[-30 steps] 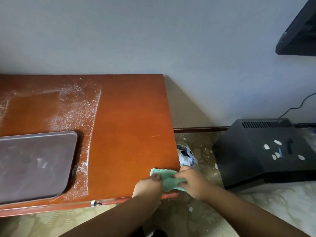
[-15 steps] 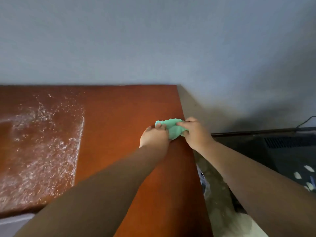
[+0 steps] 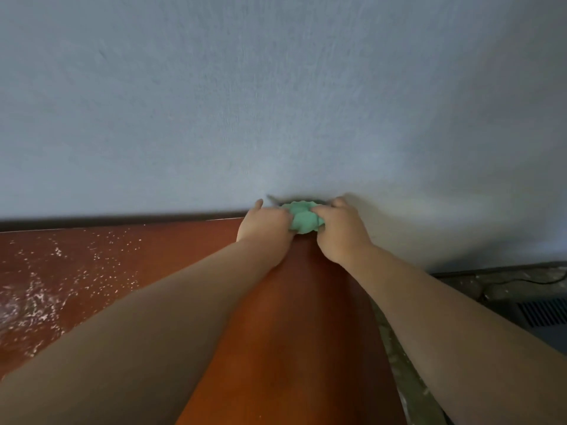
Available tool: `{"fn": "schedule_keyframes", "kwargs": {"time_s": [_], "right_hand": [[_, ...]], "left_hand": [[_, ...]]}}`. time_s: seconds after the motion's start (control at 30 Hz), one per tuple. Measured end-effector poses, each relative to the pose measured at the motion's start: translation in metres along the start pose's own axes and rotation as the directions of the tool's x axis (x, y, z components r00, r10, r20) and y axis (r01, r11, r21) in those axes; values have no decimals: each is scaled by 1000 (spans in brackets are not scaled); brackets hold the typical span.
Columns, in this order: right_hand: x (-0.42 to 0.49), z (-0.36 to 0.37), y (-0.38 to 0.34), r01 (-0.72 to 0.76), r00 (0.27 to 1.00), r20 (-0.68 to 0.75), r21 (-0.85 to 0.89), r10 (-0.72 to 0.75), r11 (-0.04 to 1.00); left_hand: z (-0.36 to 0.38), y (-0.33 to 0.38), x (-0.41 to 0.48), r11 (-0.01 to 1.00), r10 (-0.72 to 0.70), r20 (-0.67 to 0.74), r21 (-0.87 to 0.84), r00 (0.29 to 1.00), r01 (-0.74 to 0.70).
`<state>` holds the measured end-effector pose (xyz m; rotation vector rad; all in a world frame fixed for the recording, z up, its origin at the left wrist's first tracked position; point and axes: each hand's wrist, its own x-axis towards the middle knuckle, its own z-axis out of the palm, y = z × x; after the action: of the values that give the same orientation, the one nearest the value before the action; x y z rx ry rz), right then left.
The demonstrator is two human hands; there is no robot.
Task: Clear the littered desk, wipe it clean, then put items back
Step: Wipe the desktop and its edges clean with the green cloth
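Cloth (image 3: 302, 219) of pale green, crumpled into a wad, sits clamped between two bare hands and pressed onto the far right corner of the wooden desk (image 3: 294, 317). The left hand (image 3: 265, 223) grips the cloth's left side, its fingers curled into the fabric and one digit lifted toward the wall (image 3: 276, 102). The right hand (image 3: 340, 231) grips the right side, knuckles up, fingertips buried in the folds. Only a scalloped lump of the cloth shows in the gap between the two hands. Just beyond the grip the grey-blue wall rises, and the wad lies against it or very close to it; whether they touch cannot be told. Both forearms run back from the grip toward the camera, the left one over the desktop, the right one over the desk's right edge. Under and just behind the grip the reddish-brown wood shines smooth. Well to the left of the grip, a spread of white dust (image 3: 61, 271) speckles the desktop. To the right of the grip and lower, off the desk, lie a mottled floor (image 3: 460, 280), a thin black cable (image 3: 527, 282) and, near the frame's right edge, a dark box with a slatted vent (image 3: 543, 311).
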<state>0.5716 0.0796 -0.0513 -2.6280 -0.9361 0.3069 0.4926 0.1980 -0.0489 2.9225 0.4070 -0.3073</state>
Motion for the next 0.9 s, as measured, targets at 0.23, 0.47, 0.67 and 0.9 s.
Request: {"fn": "schedule_keyframes", "kwargs": {"time_s": [0.23, 0.47, 0.67, 0.9], "right_hand": [[-78, 8, -19, 92, 983, 157, 25, -95, 995], [-236, 11, -9, 188, 940, 278, 54, -196, 981], [-363, 15, 5, 252, 898, 352, 83, -265, 964], [-473, 20, 19, 291, 873, 379, 98, -306, 952]], "left_hand": [[7, 10, -87, 987, -40, 131, 158, 991, 19], [49, 76, -238, 995, -86, 139, 64, 987, 78], [91, 135, -360, 994, -105, 102, 13, 989, 105], [118, 186, -461, 994, -92, 116, -43, 989, 97]]}}
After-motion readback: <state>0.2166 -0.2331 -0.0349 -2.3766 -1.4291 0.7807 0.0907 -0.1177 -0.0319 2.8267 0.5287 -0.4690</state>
